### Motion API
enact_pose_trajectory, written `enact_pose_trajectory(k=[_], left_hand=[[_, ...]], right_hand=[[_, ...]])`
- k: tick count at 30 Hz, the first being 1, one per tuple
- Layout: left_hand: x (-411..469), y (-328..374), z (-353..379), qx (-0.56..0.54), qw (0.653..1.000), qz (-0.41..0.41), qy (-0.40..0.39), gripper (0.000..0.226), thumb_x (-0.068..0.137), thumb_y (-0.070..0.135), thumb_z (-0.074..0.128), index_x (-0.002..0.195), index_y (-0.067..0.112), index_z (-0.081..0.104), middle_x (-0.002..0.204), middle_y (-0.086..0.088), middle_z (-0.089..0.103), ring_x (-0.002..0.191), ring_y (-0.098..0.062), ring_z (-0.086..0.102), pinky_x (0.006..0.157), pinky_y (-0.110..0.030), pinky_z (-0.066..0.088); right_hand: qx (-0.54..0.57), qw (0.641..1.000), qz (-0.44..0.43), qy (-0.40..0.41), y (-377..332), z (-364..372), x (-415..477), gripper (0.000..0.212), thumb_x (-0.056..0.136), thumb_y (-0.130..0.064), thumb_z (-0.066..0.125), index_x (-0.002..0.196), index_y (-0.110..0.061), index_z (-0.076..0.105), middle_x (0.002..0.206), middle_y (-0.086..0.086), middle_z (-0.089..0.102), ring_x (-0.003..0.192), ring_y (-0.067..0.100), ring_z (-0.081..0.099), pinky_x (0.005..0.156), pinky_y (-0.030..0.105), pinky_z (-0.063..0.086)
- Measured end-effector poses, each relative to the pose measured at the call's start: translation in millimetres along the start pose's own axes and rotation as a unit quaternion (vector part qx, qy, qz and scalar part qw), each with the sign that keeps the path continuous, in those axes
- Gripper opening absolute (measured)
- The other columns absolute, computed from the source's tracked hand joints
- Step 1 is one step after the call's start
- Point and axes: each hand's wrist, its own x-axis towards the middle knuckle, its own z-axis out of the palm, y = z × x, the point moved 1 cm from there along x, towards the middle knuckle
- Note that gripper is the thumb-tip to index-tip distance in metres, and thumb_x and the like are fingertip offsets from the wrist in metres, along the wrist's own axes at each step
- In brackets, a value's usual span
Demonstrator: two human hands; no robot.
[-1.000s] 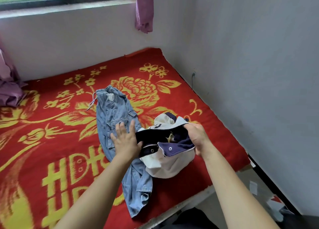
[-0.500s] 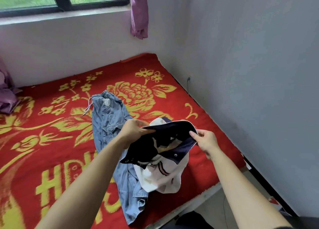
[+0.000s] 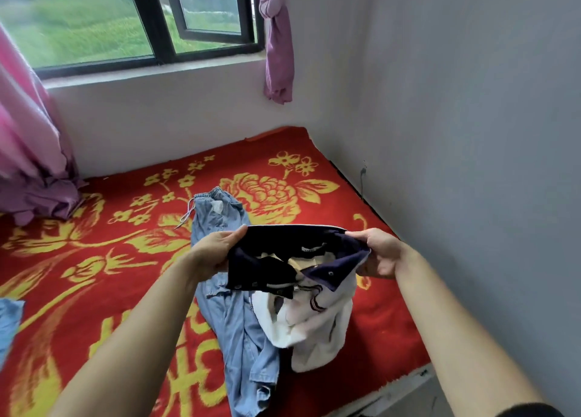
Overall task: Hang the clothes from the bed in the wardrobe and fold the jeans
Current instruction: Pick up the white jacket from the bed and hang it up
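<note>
The left hand (image 3: 217,253) pinches the left end of the navy collar of a white-and-navy collared shirt (image 3: 301,294), thumb on top and fingers curled beneath; the right hand (image 3: 379,253) grips the collar's right end the same way, fingers folded under the cloth; between the two hands the collar is stretched into a nearly straight edge, held up above the bed; the shirt's white body hangs down from it in loose folds, its lower part bunched on the bedcover; a small label shows inside the neck, and snap buttons dot the navy placket. Just behind and beneath the shirt, a pair of light blue drawstring jeans (image 3: 232,316) lies lengthwise on the red blanket with yellow flower pattern (image 3: 94,259), waistband toward the window, legs toward the near edge; the shirt partly overlaps them. At the far left a crumpled purple cloth (image 3: 41,196) rests on the blanket below a pink curtain (image 3: 25,127); a knotted purple curtain (image 3: 276,39) hangs by the dark-framed window (image 3: 157,23); a grey wall (image 3: 471,133) runs along the right.
</note>
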Motion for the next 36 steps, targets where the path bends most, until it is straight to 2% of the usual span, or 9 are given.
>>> enact_pose_trajectory(k=[3,8,11,14,23,26,30,34,36], left_hand=[[-23.0,19.6,4.0,-0.203,0.977,0.004,-0.056,0.04,0.094,0.045,0.06,0.105,0.009,0.075,0.099,-0.016,0.073,0.084,-0.031,0.072,0.074,-0.039,0.06],[-64.4,55.6,14.0,-0.305,0.942,0.093,-0.103,0.044,0.084,0.041,0.073,0.109,0.004,0.067,0.09,-0.014,0.071,0.072,-0.025,0.07,0.064,-0.03,0.056],[-82.5,57.9,28.1,-0.324,0.932,0.121,-0.111,0.042,0.089,0.041,0.068,0.104,0.002,0.068,0.09,-0.014,0.069,0.075,-0.024,0.068,0.068,-0.03,0.054],[-84.1,41.8,53.3,-0.359,0.929,0.067,-0.063,0.038,0.089,0.037,0.065,0.102,0.001,0.066,0.084,-0.014,0.07,0.072,-0.024,0.069,0.068,-0.032,0.057],[-134.2,-66.2,71.6,-0.434,0.887,-0.034,0.156,0.042,0.098,0.039,0.049,0.1,0.0,0.066,0.085,-0.017,0.068,0.077,-0.029,0.066,0.078,-0.038,0.05],[-174.3,-100.4,71.6,-0.405,0.867,-0.069,0.282,0.043,0.098,0.044,0.052,0.103,0.004,0.066,0.087,-0.018,0.066,0.073,-0.031,0.065,0.069,-0.038,0.054],[-241.1,-139.8,84.3,-0.255,0.817,-0.08,0.511,0.061,0.072,0.062,0.074,0.093,0.005,0.071,0.085,-0.013,0.074,0.07,-0.025,0.072,0.059,-0.032,0.057],[-309.0,-175.6,102.1,-0.045,0.812,-0.095,0.574,0.059,0.059,0.061,0.086,0.096,0.02,0.066,0.091,0.002,0.073,0.084,-0.015,0.07,0.068,-0.028,0.053],[-341.4,-189.1,107.9,0.035,0.766,-0.141,0.626,0.052,0.062,0.064,0.081,0.09,0.026,0.061,0.085,0.009,0.069,0.08,-0.011,0.064,0.071,-0.034,0.05]], right_hand=[[0.11,0.989,-0.07,-0.068,-25.2,9.1,-6.8,0.036,0.094,-0.025,0.051,0.119,-0.002,0.062,0.109,0.018,0.06,0.093,0.032,0.058,0.085,0.042,0.046],[0.197,0.943,-0.175,-0.205,-55.7,12.9,-10.2,0.03,0.086,-0.028,0.065,0.103,-0.004,0.071,0.096,0.015,0.072,0.092,0.03,0.068,0.084,0.039,0.056],[0.049,0.967,-0.178,-0.178,-48.4,5.8,6.2,0.027,0.099,-0.019,0.052,0.111,-0.004,0.071,0.113,0.016,0.071,0.1,0.028,0.069,0.087,0.039,0.056],[-0.263,0.955,-0.132,0.03,-25.5,8.0,31.5,0.035,0.104,-0.034,0.048,0.079,-0.014,0.061,0.077,0.008,0.057,0.06,0.014,0.05,0.058,0.026,0.039],[-0.268,0.956,-0.111,-0.032,42.3,64.1,64.8,0.029,0.101,-0.029,0.042,0.092,-0.009,0.061,0.087,0.01,0.059,0.077,0.022,0.055,0.064,0.034,0.042],[-0.324,0.922,-0.114,-0.177,59.2,103.6,42.9,0.054,0.083,-0.067,0.063,0.088,-0.015,0.076,0.084,0.006,0.074,0.074,0.019,0.068,0.068,0.035,0.053],[-0.509,0.781,-0.221,-0.288,82.6,162.1,9.9,0.037,0.089,-0.045,0.069,0.083,-0.009,0.074,0.075,0.009,0.072,0.07,0.024,0.066,0.062,0.037,0.048],[-0.47,0.793,-0.171,-0.348,95.2,221.0,-40.3,0.055,0.095,-0.04,0.063,0.078,0.012,0.059,0.069,0.013,0.052,0.064,0.024,0.05,0.06,0.035,0.034],[-0.45,0.785,-0.155,-0.396,101.2,246.3,-78.2,0.048,0.094,-0.038,0.065,0.073,0.004,0.062,0.066,0.012,0.058,0.059,0.024,0.056,0.054,0.032,0.039]])
